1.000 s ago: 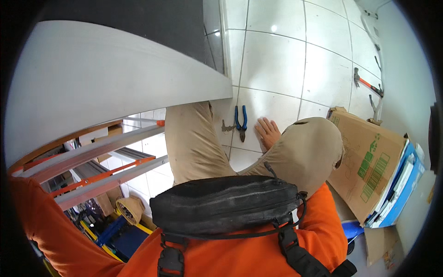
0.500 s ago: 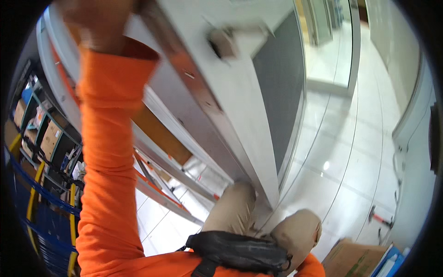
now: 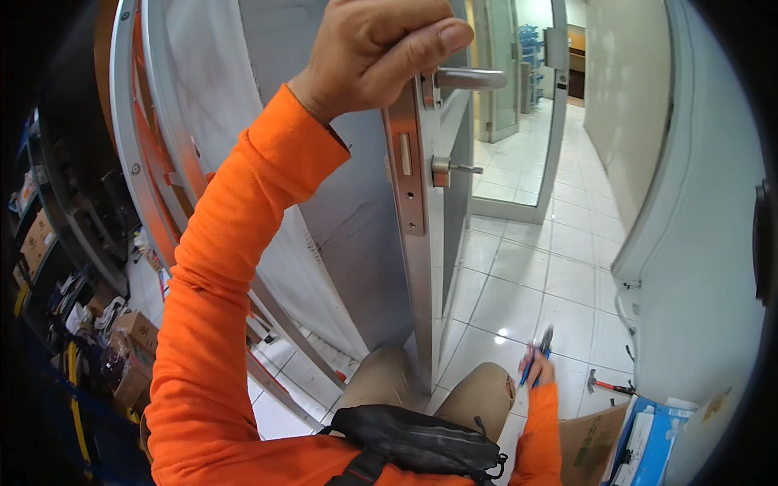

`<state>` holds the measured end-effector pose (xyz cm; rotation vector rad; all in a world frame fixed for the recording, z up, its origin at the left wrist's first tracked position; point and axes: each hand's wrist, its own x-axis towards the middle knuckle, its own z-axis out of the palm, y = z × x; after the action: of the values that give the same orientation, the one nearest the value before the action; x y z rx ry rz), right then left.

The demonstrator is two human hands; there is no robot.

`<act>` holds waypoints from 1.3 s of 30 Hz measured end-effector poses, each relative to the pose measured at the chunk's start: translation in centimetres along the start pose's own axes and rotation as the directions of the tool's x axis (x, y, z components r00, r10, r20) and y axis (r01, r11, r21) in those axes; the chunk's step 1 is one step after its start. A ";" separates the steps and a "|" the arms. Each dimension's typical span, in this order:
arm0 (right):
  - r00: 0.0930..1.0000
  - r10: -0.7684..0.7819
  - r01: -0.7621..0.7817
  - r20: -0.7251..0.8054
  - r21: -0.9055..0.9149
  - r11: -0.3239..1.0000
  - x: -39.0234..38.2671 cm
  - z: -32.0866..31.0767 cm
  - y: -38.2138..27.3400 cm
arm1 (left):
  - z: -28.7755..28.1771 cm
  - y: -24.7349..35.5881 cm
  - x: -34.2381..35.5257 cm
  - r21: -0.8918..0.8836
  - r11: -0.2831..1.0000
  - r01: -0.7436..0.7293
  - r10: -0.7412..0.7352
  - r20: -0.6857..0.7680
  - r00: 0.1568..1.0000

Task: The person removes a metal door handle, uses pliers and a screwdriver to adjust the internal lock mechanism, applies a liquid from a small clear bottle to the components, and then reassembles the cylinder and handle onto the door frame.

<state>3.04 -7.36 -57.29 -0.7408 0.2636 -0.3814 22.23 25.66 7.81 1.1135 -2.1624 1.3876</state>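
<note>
My left hand (image 3: 381, 44), in an orange sleeve, is closed on the edge of the upright door (image 3: 348, 211), just above its steel lever handle (image 3: 478, 78). Below the handle, a lock cylinder (image 3: 442, 172) has a key sticking out, and a metal lock faceplate (image 3: 409, 191) runs down the door's edge. Low on the right, beside my bent knee, my right hand (image 3: 536, 366) holds pliers (image 3: 545, 343) with blue handles, jaws pointing away from me.
An aluminium ladder (image 3: 152, 121) stands left of the door, before cluttered shelves (image 3: 40, 235). An orange-handled hammer (image 3: 609, 386) lies on the tiled floor (image 3: 519, 267) near cardboard and papers (image 3: 640, 437). A glass door (image 3: 510, 130) and corridor lie ahead.
The view has tilted up from the floor. My left arm has risen onto the door edge. The pliers, lying on the floor a second ago, are now in my right hand.
</note>
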 end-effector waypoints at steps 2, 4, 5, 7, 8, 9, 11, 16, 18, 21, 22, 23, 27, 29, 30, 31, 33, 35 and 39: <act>0.981 -0.155 0.192 0.114 -0.630 0.753 0.9 9.0 -10.4 | 1.0 0.8 1.1 -0.050 0.998 0.048 -0.050 -0.047 0.998; 0.960 -0.074 0.264 0.272 -0.777 0.571 -0.9 21.4 -18.3 | 1.0 0.7 0.7 -0.022 0.999 0.029 -0.030 -0.057 0.998; 0.940 -0.028 0.300 0.339 -0.787 0.539 -1.9 26.1 -21.2 | 0.8 0.5 0.4 0.013 1.000 -0.007 0.007 -0.025 1.000; 0.908 0.019 0.353 0.419 -0.788 0.505 -4.4 33.1 -25.9 | 0.9 0.6 0.9 0.037 0.996 -0.076 0.078 -0.040 0.996; 0.893 0.029 0.373 0.449 -0.774 0.512 -5.3 35.7 -27.5 | 0.9 0.6 1.1 0.037 0.996 -0.080 0.082 -0.062 0.995; 0.883 0.048 0.394 0.467 -0.793 0.465 -6.2 37.6 -29.1 | 0.8 0.5 1.5 0.027 0.994 -0.106 0.108 -0.071 0.992; 0.858 0.066 0.459 0.510 -0.817 0.348 -7.0 40.8 -30.8 | 0.8 0.4 1.4 0.008 0.990 -0.139 0.139 -0.073 0.988; 0.697 -0.156 0.622 0.700 -0.698 -0.355 -8.3 46.3 -30.8 | 1.3 -0.2 0.4 0.135 0.980 -0.148 0.162 -0.107 0.981; 0.654 -0.168 0.603 0.737 -0.643 -0.473 -8.4 47.7 -30.8 | 1.2 -0.2 0.2 0.140 0.981 -0.138 0.154 -0.114 0.982; 0.674 -0.141 0.530 0.725 -0.608 -0.591 -8.5 49.1 -30.9 | 1.3 -0.1 0.1 0.117 0.985 -0.128 0.144 -0.147 0.979; 0.696 -0.139 0.506 0.704 -0.618 -0.602 -8.7 49.6 -30.9 | 1.2 -0.2 0.1 0.119 0.984 -0.132 0.148 -0.142 0.979; 0.717 -0.137 0.481 0.683 -0.627 -0.613 -8.7 50.0 -30.9 | 1.2 -0.2 0.1 0.122 0.983 -0.135 0.152 -0.136 0.979; 0.668 -0.157 0.496 0.727 -0.592 -0.635 -8.6 50.1 -31.3 | 1.3 -0.1 -0.1 0.137 0.984 -0.111 0.124 -0.094 0.988; 0.659 -0.146 0.473 0.738 -0.558 -0.682 -8.9 50.7 -31.6 | 1.2 -0.2 -0.2 0.160 0.981 -0.113 0.130 -0.102 0.986; 0.660 -0.144 0.472 0.737 -0.557 -0.683 -9.1 51.0 -31.7 | 1.1 -0.1 -0.2 0.160 0.981 -0.110 0.127 -0.105 0.986; 0.654 -0.128 0.462 0.746 -0.527 -0.713 -9.3 51.3 -31.9 | 1.1 -0.1 -0.2 0.156 0.982 -0.104 0.120 -0.099 0.988; 0.649 -0.110 0.452 0.753 -0.498 -0.740 -9.4 51.7 -32.3 | 0.9 -0.1 -0.3 0.151 0.984 -0.095 0.110 -0.093 0.990; 0.662 -0.051 0.478 0.748 -0.474 -0.740 -9.1 52.2 -32.8 | 0.7 -0.1 -0.3 0.147 0.986 -0.079 0.093 -0.091 0.992; 0.841 -0.001 0.440 0.541 -0.685 -0.581 -9.1 53.5 -32.2 | 0.5 -0.2 -0.9 0.153 0.985 -0.084 0.099 -0.091 0.991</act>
<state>6.53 7.03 4.07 -2.9815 0.0211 -0.4633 22.99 25.62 7.10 0.9845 -2.0924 1.6328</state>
